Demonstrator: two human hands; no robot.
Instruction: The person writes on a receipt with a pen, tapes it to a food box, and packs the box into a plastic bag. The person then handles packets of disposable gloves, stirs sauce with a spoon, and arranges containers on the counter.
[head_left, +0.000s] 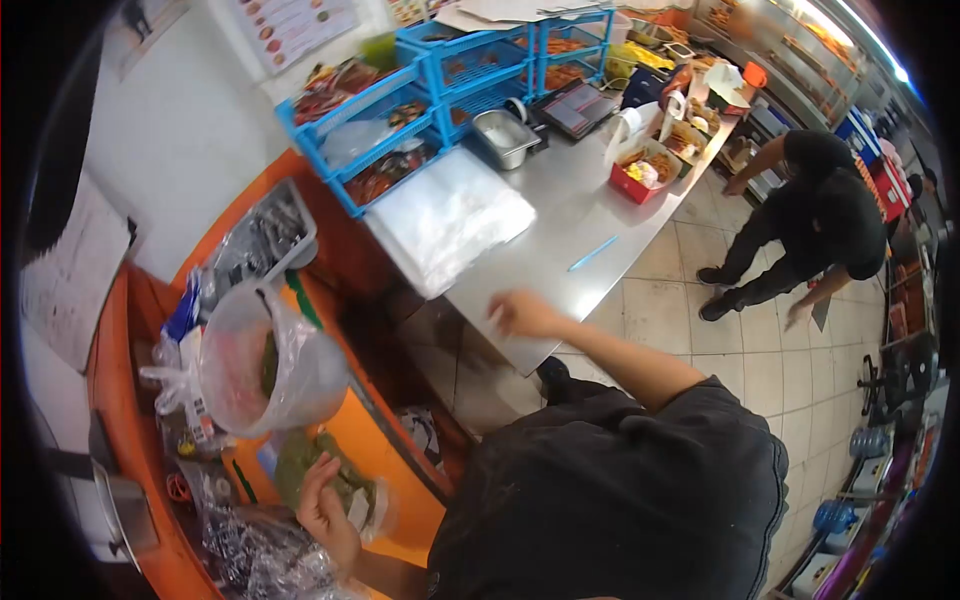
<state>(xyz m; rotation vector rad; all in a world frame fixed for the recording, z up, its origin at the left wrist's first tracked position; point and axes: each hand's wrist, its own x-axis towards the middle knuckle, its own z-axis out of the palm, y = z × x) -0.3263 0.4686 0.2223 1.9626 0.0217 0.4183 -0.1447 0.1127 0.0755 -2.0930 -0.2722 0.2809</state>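
At the lower left, my left hand (328, 512) is raised with its fingers stretched out and somewhat apart. It is beside a clear plastic bag of something green (305, 462), overlapping it in the view; I cannot tell whether they touch. The bag lies on the orange counter (372, 440). A large translucent plastic tub (310, 365) stands just beyond, with something reddish and green inside. My right hand (527, 314) hovers over the near end of the steel table (560, 250), slightly blurred, fingers loosely apart and nothing visible in them. Nearby lie a stack of clear plastic bags (450, 215) and a blue pen (593, 253).
Blue baskets (480, 75) with packets stand at the back, beside a steel container (505, 138). Red food boxes (640, 175) line the table's right edge. A tray of black utensils (265, 235) sits left. Another person (820, 210) bends over the tiled floor at right.
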